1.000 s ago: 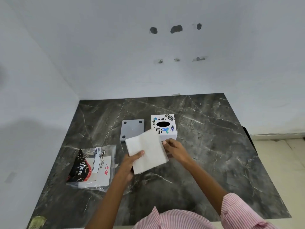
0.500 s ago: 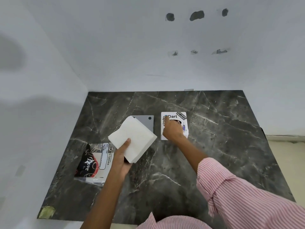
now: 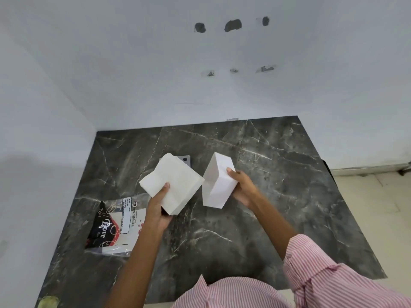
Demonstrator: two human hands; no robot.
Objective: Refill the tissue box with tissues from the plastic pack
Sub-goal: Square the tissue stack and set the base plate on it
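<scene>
In the head view, the loading step is in hand: the tissues are out of the pack and the box is off the surface, but nothing is inside it yet. The left hand (image 3: 159,207) grips the stack of white tissues (image 3: 173,182) from below, thumb pressed on its top face, holding it above the dark marble bench (image 3: 278,178). The right hand (image 3: 243,187) is curled round the white tissue box (image 3: 219,183), which is lifted and tilted on one corner, just beside the stack and almost touching it. Only plain white faces of the box show, so I cannot tell which side is open. The plastic pack (image 3: 115,225) lies flat on the bench near the left forearm, and a grey plate (image 3: 185,159) peeks out behind the stack. Next, the box's open side likely needs turning toward the stack, edges squared, then the stack slid in without buckling.
</scene>
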